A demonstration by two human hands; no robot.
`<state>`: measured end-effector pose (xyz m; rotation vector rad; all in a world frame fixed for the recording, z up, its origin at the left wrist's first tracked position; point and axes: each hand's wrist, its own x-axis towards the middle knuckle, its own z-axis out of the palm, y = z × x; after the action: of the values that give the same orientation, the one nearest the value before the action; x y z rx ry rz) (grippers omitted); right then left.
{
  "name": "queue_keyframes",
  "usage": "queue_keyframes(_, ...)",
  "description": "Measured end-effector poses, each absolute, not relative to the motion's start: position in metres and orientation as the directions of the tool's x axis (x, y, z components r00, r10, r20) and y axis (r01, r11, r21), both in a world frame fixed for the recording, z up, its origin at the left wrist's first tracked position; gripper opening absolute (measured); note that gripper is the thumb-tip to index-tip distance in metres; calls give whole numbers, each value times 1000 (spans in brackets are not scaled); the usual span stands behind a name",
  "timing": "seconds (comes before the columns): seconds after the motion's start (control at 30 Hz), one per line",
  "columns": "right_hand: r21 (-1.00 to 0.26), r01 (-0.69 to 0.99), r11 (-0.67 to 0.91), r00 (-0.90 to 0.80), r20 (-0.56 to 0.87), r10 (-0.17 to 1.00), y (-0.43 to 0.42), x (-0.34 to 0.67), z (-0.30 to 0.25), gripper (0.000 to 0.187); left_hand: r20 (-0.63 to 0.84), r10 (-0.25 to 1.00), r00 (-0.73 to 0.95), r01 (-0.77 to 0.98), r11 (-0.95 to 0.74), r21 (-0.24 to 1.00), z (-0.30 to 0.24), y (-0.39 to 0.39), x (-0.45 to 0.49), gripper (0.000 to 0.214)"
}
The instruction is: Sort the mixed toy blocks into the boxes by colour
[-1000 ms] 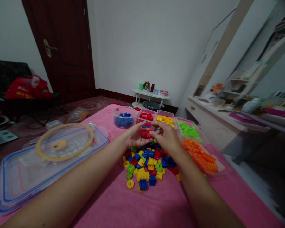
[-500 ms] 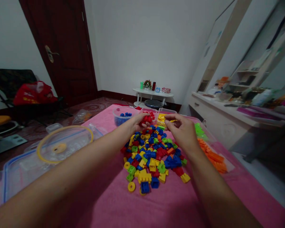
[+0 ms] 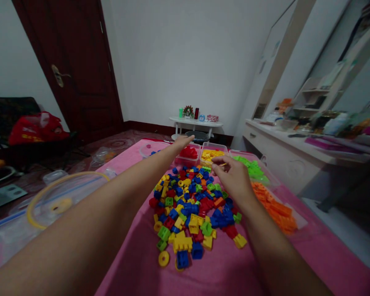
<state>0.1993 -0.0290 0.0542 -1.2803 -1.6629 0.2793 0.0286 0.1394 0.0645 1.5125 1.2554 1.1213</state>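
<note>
A pile of mixed toy building bricks (image 3: 189, 205) in blue, yellow, red and green lies in front of me. My left hand (image 3: 184, 141) reaches over the clear box of red bricks (image 3: 188, 152), its fingers stretched out; their undersides are hidden. Just right of the pile's far end, my right hand (image 3: 231, 172) hovers with fingers curled and thumb close to the fingertips. Whatever it pinches is too small to make out. Beyond that hand stands a clear box of yellow bricks (image 3: 212, 156).
Green bricks (image 3: 251, 167) and orange bricks (image 3: 274, 209) fill containers at the right. My left forearm partly covers a round tub (image 3: 146, 149) with blue bricks. Clear lids, one a yellow-rimmed round lid (image 3: 33, 205), lie at left. A pink cloth (image 3: 222, 271) covers the table.
My left hand has moved slightly up and forward over the red box; the red bricks it held no longer show in it. My right hand stays near the yellow box. The view has shifted slightly.
</note>
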Motion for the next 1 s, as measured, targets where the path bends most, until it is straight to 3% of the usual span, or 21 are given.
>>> queue_keyframes(0.1,-646,660,383,39,538,842,-23,201,45,22,441,876,195,586,-464,664,52,123,37,25)
queue_keyframes(0.2,-613,717,333,14,490,872,-17,202,35,23,439,801,406,712,-579,398,37,98,46,29)
queue_keyframes(0.3,-538,793,285,-37,424,905,-12,203,22,29,400,804,441,799,-554,233,23,78,53,26)
queue_keyframes(0.53,-479,859,182,-45,282,958,-4,204,-1,42,329,893,308,860,-409,304,6,56,55,27)
queue_keyframes(0.67,-479,852,213,-75,292,953,10,196,-3,42,228,945,236,947,-276,166,4,51,49,36)
queue_keyframes(0.77,-411,876,253,-136,293,946,27,185,0,49,229,944,236,957,-267,116,3,49,46,40)
queue_keyframes(1.0,-247,946,209,-173,160,972,55,171,5,52,253,950,186,952,-238,194,-2,48,43,41)
